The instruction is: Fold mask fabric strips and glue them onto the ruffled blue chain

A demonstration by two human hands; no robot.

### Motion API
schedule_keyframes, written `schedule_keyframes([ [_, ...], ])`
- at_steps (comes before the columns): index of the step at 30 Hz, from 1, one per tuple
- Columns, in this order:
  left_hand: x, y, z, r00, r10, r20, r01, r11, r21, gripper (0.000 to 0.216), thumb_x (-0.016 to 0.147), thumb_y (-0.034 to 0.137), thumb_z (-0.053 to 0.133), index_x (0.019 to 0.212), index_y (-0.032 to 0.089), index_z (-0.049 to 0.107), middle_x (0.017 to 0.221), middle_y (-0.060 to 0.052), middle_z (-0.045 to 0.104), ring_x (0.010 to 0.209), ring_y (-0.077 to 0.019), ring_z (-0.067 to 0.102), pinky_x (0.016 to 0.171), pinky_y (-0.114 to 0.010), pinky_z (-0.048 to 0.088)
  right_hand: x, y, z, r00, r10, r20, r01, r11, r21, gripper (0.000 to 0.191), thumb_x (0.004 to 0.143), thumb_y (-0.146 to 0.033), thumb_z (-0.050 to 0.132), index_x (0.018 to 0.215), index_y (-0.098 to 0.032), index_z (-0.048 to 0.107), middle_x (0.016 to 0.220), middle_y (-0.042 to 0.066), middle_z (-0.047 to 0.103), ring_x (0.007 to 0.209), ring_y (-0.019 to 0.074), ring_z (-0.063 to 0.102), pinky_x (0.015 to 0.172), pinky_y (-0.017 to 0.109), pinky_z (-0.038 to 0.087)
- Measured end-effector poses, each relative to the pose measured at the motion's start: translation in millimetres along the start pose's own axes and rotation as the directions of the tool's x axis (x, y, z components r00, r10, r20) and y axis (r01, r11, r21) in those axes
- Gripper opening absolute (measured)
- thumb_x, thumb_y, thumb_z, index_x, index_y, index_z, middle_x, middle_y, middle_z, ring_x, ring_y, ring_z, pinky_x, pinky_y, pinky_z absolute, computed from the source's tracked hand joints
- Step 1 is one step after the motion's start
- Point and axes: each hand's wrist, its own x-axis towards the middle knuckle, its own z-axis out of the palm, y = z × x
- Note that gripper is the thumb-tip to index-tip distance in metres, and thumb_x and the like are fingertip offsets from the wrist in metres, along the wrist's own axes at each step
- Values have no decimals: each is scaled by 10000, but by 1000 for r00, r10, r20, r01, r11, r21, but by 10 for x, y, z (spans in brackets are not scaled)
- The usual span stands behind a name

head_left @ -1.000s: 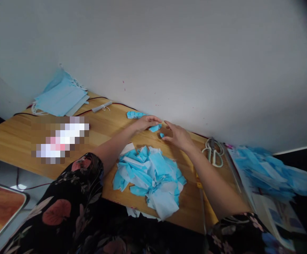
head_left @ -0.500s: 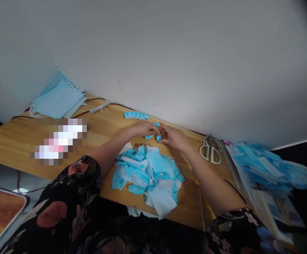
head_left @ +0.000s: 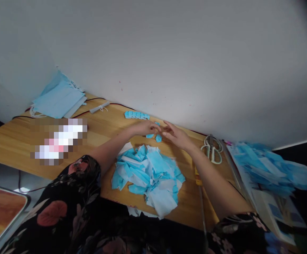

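Note:
My left hand (head_left: 146, 127) rests on the wooden table (head_left: 18, 141) near the wall, fingers curled over a small folded blue piece (head_left: 150, 135). My right hand (head_left: 177, 135) lies just to its right, fingers stretched toward the left hand's fingertips. Another small folded blue piece (head_left: 158, 138) lies on the table below the two hands' fingertips. A row of folded blue pieces (head_left: 136, 115) sits behind my left hand by the wall. A heap of blue and white fabric scraps (head_left: 148, 174) lies in front of both hands.
Scissors (head_left: 210, 149) lie right of my right hand. A pile of blue strips (head_left: 272, 167) sits on papers at far right. A stack of blue face masks (head_left: 56, 98) and a small grey bundle (head_left: 99, 107) are at back left. A metal tray (head_left: 0, 211) is at lower left.
Both hands came together near the wall. My right hand's fingers have now stretched out, and a small blue piece lies on the table under the fingertips.

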Motion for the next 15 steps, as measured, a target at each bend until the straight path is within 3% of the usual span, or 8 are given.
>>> schedule_keyframes([
  [3, 25, 20, -21, 987, -28, -161, -13, 967, -253, 232, 820, 240, 555, 1031, 166, 620, 594, 58, 498, 511, -77, 392, 500, -189, 284, 16, -21, -3, 993, 27, -114, -3, 979, 202, 357, 868, -357, 521, 1183, -199, 578, 1070, 90, 689, 984, 221, 650, 876, 394, 500],
  [6, 62, 25, 6, 968, -16, -251, -86, 916, -392, 210, 820, 257, 578, 1005, 159, 575, 597, 65, 455, 524, -71, 367, 506, -180, 274, 35, -139, 6, 988, 25, -155, 24, 950, 310, 190, 795, -292, 557, 954, -203, 612, 963, 53, 685, 911, 196, 642, 809, 352, 515],
  [10, 66, 29, 57, 978, -18, -207, -94, 850, -518, 304, 810, 303, 626, 1072, 161, 568, 599, 64, 461, 517, -65, 372, 500, -176, 268, 40, -314, 51, 984, -19, -176, 66, 962, 265, 200, 750, -227, 564, 941, -212, 621, 966, 36, 662, 900, 177, 616, 753, 302, 509],
  [15, 33, 64, 78, 991, -12, -132, -79, 749, -658, 412, 788, 346, 669, 1131, 140, 568, 617, 46, 504, 524, -67, 421, 497, -180, 297, 50, -414, 89, 979, -97, -179, 123, 982, 144, 158, 798, -214, 529, 910, -217, 641, 932, 41, 642, 883, 181, 612, 764, 309, 511],
])
